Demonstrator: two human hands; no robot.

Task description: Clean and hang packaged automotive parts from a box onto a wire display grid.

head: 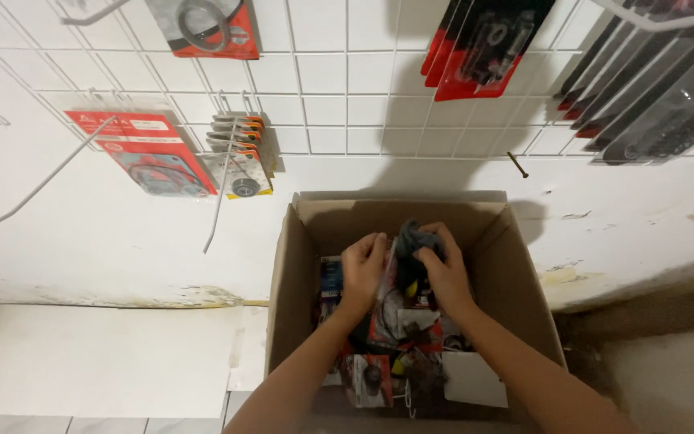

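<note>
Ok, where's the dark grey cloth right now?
In the head view, the dark grey cloth is just right of centre, bunched at the fingers of the right hand above the open cardboard box, with the left hand beside it.

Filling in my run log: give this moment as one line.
left hand: on clear packet | right hand: grips dark bundle | both inside cardboard box

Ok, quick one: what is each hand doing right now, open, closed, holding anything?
Left hand: closed on a clear plastic packet inside the cardboard box.
Right hand: closed on a dark grey bundle over the box.
</note>
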